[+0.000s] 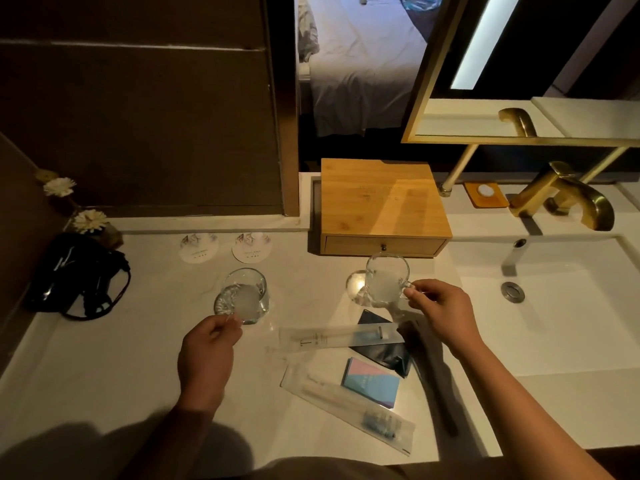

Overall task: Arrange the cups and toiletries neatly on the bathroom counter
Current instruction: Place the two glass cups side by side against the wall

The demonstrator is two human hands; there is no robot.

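Two glass cups held by their handles

The right cup (387,278) is pinched by the right hand (438,311), the left cup (245,295) by the left hand (207,355), on the counter (121,358). Being glass, likely fragile and slippery; handles are best gripped.

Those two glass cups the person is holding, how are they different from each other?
The left cup is held at its near rim by the left hand; the right cup is held by its side handle in the right hand. The left cup lies nearer the two round paper coasters, the right cup just before the wooden drawer box. Both are clear glass and look empty.
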